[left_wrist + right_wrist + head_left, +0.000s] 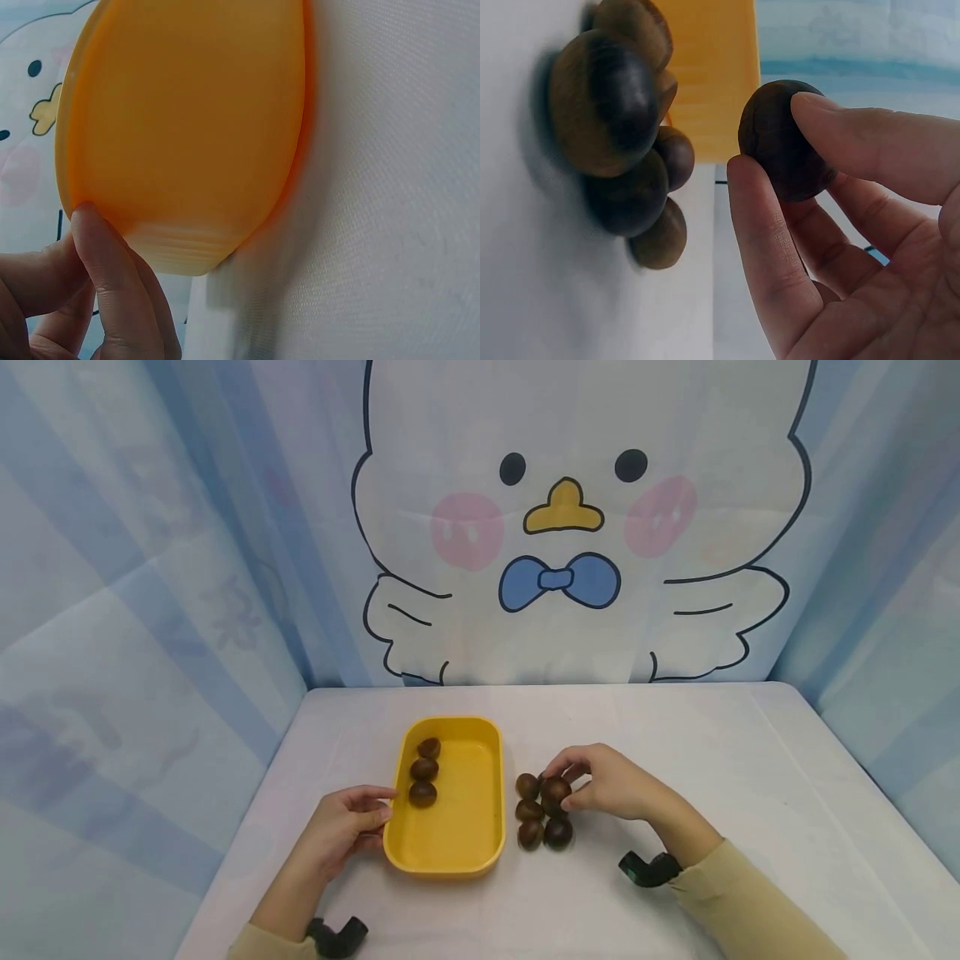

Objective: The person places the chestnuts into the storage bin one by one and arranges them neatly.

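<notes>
Pinches one dark chestnut between the thumb and forefinger of the right hand, parting the two by no more than the nut's own width and leaving the other fingers loosely bent (best seen from the right wrist). Holds that nut raised above the tabletop, to the right of the yellow tray and close over a cluster of chestnuts. Shows in that cluster a column of three on the side nearest the tray, with more just beside, partly covered by the held nut and the fingers in the head view. Grips the tray's left rim with the left hand, closing thumb and fingers on the edge near the middle of that side. Has inside the tray a short row of three chestnuts, lined up along the left part from the far end to about the middle. Wears a tan sleeve on each arm, with a curved black piece at each wrist. Faces, beyond the tabletop, a pale blue and white curtain printed with a big cartoon bird, complete with yellow beak, pink cheeks and blue bow tie.
</notes>
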Demonstrator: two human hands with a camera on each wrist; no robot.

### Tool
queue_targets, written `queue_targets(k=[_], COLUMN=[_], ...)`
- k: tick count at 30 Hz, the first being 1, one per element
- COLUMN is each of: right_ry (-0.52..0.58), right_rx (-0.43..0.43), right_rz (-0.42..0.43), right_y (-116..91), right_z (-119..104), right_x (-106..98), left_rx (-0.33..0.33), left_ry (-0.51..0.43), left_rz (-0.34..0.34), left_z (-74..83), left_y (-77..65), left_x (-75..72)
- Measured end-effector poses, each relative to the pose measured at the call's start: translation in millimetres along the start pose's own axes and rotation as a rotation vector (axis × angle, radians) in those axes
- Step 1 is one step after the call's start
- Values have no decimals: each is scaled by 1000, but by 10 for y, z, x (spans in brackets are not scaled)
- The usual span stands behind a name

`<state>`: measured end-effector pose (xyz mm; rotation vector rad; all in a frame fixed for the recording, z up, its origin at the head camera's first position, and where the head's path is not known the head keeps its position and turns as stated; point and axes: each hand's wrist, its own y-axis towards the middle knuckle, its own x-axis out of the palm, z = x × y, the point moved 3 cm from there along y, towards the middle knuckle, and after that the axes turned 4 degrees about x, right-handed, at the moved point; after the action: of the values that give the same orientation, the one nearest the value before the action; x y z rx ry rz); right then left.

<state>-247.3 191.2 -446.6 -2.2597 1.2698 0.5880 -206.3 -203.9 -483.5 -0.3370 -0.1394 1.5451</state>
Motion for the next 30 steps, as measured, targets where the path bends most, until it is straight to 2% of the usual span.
queue_targets(k=[5,12,30], right_ry=[25,15,42], right_rx=[17,-16,-99], right_rz=[-17,-16,-27], right_y=[78,185,435], right_z=[-82,-200,-600], right_x=[13,10,179], left_rx=[-5,-3,-4], left_ry=[-2,-5,8], left_rz=[-2,-7,11], left_z=[3,7,12], left_y=[-7,-4,-16], left_x=[4,4,17])
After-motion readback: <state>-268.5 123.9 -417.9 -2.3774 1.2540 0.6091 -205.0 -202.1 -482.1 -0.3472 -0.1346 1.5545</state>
